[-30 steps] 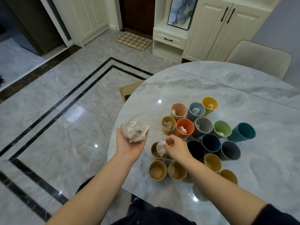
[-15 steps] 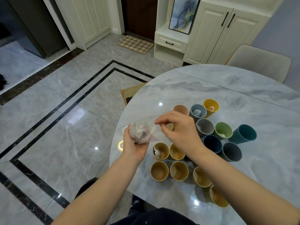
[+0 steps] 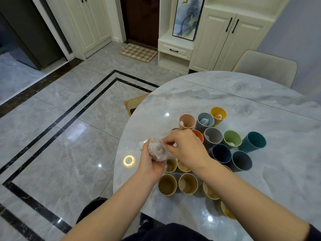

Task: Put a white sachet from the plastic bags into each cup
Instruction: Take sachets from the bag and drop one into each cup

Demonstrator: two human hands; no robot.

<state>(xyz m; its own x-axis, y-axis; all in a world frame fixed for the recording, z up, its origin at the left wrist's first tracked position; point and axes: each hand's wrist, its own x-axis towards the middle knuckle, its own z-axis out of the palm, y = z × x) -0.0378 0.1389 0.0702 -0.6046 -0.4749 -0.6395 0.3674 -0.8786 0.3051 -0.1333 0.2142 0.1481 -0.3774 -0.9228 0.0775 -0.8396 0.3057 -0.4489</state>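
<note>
Fingers of the right hand (image 3: pixel 186 148) pinch into the mouth of the plastic bag (image 3: pixel 157 150) gripped by the left hand (image 3: pixel 151 164) above the worktop (image 3: pixel 260 105) cups (image 3: pixel 187 183).

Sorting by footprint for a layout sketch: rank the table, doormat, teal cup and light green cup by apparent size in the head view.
1. table, by far the largest.
2. doormat, though it lies far off, so its real size is unsure.
3. teal cup.
4. light green cup, close to the teal one; the teal's tilt shows more wall.
</note>
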